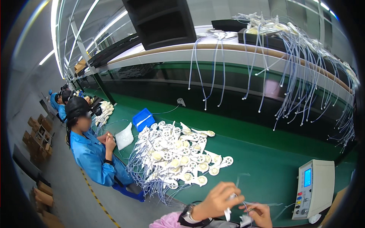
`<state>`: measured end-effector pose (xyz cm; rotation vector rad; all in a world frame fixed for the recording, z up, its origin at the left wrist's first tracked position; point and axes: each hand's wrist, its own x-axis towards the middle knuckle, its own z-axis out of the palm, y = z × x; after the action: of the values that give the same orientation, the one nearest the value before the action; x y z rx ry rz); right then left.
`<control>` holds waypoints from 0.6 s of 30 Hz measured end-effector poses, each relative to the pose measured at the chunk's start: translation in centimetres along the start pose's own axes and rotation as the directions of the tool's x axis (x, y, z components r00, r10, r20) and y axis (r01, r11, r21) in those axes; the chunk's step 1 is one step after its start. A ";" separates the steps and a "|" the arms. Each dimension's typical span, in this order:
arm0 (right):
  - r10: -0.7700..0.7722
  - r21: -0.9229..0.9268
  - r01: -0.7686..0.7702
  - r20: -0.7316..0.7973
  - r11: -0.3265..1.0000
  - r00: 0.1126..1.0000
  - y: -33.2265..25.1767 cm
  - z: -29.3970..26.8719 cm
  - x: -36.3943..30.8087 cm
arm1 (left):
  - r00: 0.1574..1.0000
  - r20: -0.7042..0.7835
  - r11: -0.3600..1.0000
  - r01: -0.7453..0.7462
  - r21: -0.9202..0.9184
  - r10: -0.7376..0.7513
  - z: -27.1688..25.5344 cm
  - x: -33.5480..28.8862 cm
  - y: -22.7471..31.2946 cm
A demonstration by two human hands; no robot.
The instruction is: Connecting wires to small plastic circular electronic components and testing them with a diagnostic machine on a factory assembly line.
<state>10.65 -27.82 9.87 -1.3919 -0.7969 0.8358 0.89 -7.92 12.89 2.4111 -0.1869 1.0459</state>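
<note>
My left hand point(220, 199), with a watch point(187, 214) at the wrist, is closed on a small white plastic part point(227, 215) that shows below its fingers. Close beside it, my right hand point(261, 214) has its fingers curled round a thin cable point(245, 207). Another white piece point(245, 220) hangs near those fingers, and I cannot make out how it joins the cable. Up and to the left of my hands lies a big heap of white plastic parts point(178, 155) with round discs, their blue-grey cables point(146, 174) trailing over the near table edge.
A beige tester point(317, 190) with a lit screen stands right on the green table point(243, 152). A co-worker in blue point(89, 152) sits left, near a white bag point(124, 136) and blue bin point(143, 119). Many cables point(296, 83) dangle from the shelf above.
</note>
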 end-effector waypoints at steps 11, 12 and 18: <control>-0.145 -0.090 0.118 -0.426 0.989 0.893 4.9 2.8 6.5 | 0.811 -0.176 0.665 0.564 0.488 -0.559 -11.4 -4.3 -14.3; -0.051 -0.126 0.004 -0.379 0.992 0.924 4.0 2.6 5.8 | 0.775 -0.084 0.656 0.582 0.481 -0.626 -11.4 -6.3 -15.9; 0.008 -0.439 -0.052 -0.103 0.897 0.995 4.9 1.5 5.8 | 0.752 -0.341 0.632 0.659 0.408 -0.564 -13.3 -5.9 -14.6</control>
<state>12.12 -21.99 4.93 -1.8366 -0.9271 0.6227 -7.19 10.85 10.70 2.4691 1.0534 1.0418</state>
